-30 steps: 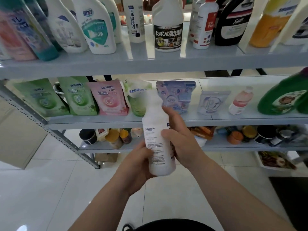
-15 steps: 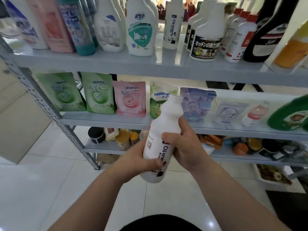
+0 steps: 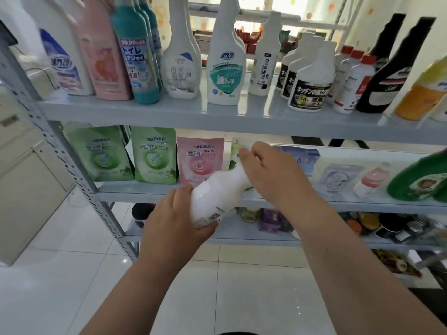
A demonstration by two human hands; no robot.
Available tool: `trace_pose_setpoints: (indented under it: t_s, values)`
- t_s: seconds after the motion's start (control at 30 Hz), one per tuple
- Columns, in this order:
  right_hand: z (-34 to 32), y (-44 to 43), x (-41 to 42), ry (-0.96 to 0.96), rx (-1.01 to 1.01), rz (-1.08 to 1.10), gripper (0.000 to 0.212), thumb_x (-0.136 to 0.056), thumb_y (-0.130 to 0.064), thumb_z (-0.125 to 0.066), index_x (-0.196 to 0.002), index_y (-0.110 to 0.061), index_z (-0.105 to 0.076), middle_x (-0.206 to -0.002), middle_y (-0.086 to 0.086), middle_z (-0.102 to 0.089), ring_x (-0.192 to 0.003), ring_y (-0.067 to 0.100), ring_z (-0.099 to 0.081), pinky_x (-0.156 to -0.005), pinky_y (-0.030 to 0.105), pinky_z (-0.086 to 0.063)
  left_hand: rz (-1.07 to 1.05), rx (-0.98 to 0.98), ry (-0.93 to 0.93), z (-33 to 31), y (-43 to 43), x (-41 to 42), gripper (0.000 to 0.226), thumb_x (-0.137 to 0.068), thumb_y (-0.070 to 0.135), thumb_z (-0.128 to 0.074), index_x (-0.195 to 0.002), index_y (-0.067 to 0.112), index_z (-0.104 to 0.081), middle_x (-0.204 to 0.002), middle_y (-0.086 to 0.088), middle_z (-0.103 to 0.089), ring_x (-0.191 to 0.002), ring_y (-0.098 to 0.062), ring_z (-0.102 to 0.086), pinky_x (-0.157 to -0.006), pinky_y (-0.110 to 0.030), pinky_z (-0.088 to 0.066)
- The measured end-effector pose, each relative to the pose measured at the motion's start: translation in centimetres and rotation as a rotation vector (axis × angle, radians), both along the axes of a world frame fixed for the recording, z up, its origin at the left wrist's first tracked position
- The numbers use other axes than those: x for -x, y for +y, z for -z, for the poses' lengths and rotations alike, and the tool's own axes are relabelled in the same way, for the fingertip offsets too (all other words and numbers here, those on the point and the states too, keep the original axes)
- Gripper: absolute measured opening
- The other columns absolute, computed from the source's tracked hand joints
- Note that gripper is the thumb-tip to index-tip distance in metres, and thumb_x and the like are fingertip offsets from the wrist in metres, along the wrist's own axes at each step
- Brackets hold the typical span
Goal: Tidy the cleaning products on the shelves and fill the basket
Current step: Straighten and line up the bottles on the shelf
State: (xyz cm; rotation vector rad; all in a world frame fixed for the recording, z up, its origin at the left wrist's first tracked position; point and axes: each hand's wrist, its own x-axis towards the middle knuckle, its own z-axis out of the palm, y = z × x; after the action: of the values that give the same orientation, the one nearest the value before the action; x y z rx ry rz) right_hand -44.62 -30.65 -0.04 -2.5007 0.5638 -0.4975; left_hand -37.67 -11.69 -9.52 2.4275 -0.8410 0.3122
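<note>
Top shelf: slim white bottle (image 3: 262, 68), "Oil enemy"; teal bottle (image 3: 135, 59), "99.99%", "トイレ"; black-labelled bottle (image 3: 312, 90), "キッチンの".
Middle shelf: green pouch (image 3: 154, 155) and pink pouch (image 3: 199, 163), "seaways".

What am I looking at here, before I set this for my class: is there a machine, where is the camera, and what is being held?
There is no machine: these are a person's two bare hands. Every picture comes from one wide-angle camera worn on the person's head, looking forward and down. Ahead stands a metal rack. Its top shelf carries upright bottles of cleaner. The middle shelf carries green and pink refill pouches. The left hand grips the lower body of a tilted white bottle, while the right hand wraps round its neck. No basket is in view.
</note>
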Motion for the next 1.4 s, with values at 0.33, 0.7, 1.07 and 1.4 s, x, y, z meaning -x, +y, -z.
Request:
trace_pose_setpoints:
  t_s: [0.33,0.7,1.07,1.4]
  values:
    - [-0.6,-0.9,-1.2,-0.222,0.146,-0.350,0.028,-0.096,-0.037,-0.030,-0.072,-0.029,-0.041,-0.061,-0.003,-0.046,-0.059,0.017,-0.044,-0.055,0.036,-0.034,0.580,0.216,0.914,-0.8,1.3,-0.9,0.058,-0.058,0.052,-0.083,-0.110,0.046,-0.061,-0.104,0.011,-0.072,-0.096,-0.010,-0.070,-0.085,-0.037,-0.059]
    - [5.2,1.6,-3.7,-0.384,-0.667,-0.213,0.038,-0.099,-0.056,-0.052,-0.133,-0.038,-0.053,-0.119,-0.010,-0.067,-0.111,0.012,-0.065,-0.097,0.035,-0.055,0.452,0.720,1.147,0.0,-1.8,-1.6,0.038,-0.089,0.053,-0.060,-0.125,0.040,-0.061,-0.110,0.001,-0.075,-0.097,-0.026,-0.074,-0.067,-0.049,-0.062]
    - [4.7,-4.8,-3.9,-0.358,-0.870,-0.352,0.081,-0.095,-0.011,-0.058,-0.141,-0.067,-0.021,-0.126,-0.019,-0.069,-0.118,0.010,-0.066,-0.095,0.034,-0.056,0.350,0.962,1.250,-4.7,-10.4,-4.7,0.035,-0.108,0.024,-0.038,-0.134,0.026,-0.062,-0.119,-0.015,-0.072,-0.094,-0.036,-0.072,-0.059,-0.047,-0.059]
    - [-1.3,-13.7,-8.2,-0.699,-0.635,-0.248,0.093,-0.086,-0.008,-0.079,-0.139,-0.065,-0.030,-0.132,-0.010,-0.062,-0.118,0.007,-0.065,-0.086,0.039,-0.062,0.296,0.640,0.536,-10.4,-19.7,-11.0,0.017,-0.103,0.026,-0.050,-0.101,0.036,-0.063,-0.101,0.010,-0.070,-0.091,-0.005,-0.066,-0.080,-0.027,-0.057]
